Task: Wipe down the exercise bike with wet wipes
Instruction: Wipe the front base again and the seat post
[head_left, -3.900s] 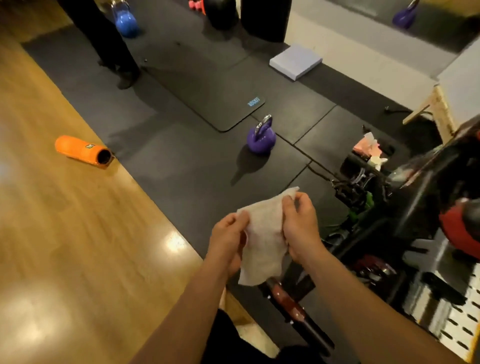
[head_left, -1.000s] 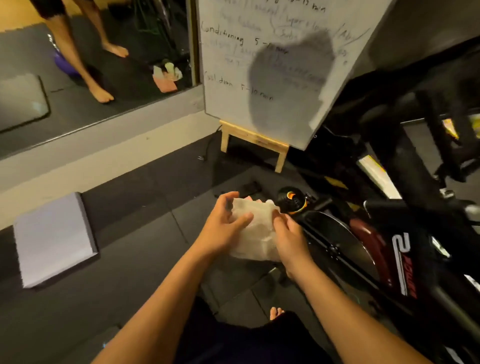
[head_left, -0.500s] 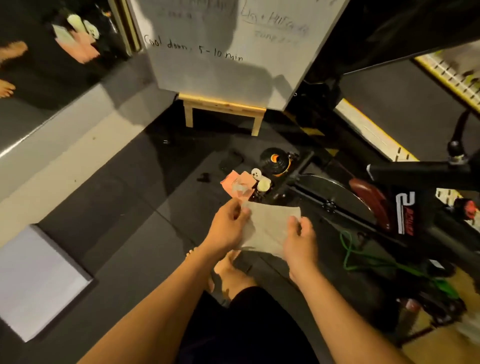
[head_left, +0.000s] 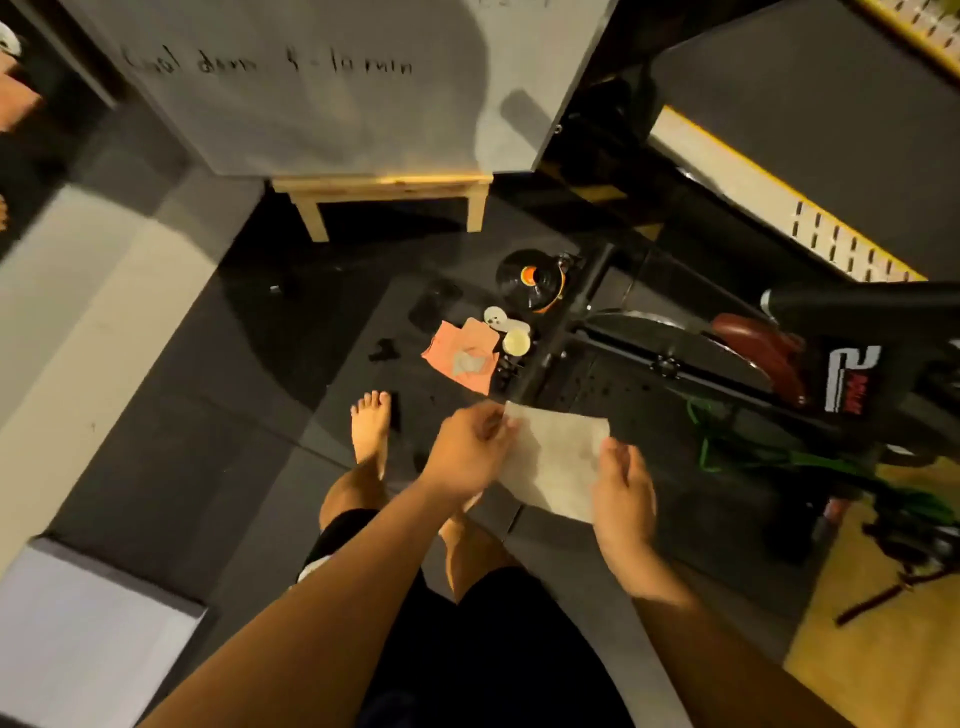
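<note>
— Head view, tilted steeply down. Largest first?

— Dark mat (head_left: 218, 457), covering most of the floor. Then the whiteboard (head_left: 337, 104) at top. It has handwriting on it, too blurred to read in full. It sits on a wooden stand (head_left: 384, 183).

— And the bike?

— Black bike (head_left: 769, 384) at right, standing on the mat. Its flywheel (head_left: 670, 338) shows, with a red part beside it and a white "2" on the frame. The base bar (head_left: 558, 338) at its front lies crosswise, the part nearest the hands.

— Bottom left corner?

— White block (head_left: 88, 644), flat on the floor.

— Where is the wipe?

— Pale wipe (head_left: 556, 462), spread open between both hands and held up over the mat. Its top corner is just beside the near end of the base bar. Cannot tell if they touch.

— Grip?

— On the left hand (head_left: 467, 452) the fingers are curled, pinching the wipe's top left corner. On the right hand (head_left: 621, 493) thumb and fingers are closed on the right edge, lower down.

— Small items?

— Green cord (head_left: 748, 457) on the mat under the bike. Orange pack (head_left: 460, 358) on the mat, just beside the base bar, with two pale discs (head_left: 506, 327) at its top edge. Cannot tell what they are. One bare foot (head_left: 370, 431) on the mat, left of the left hand.
</note>
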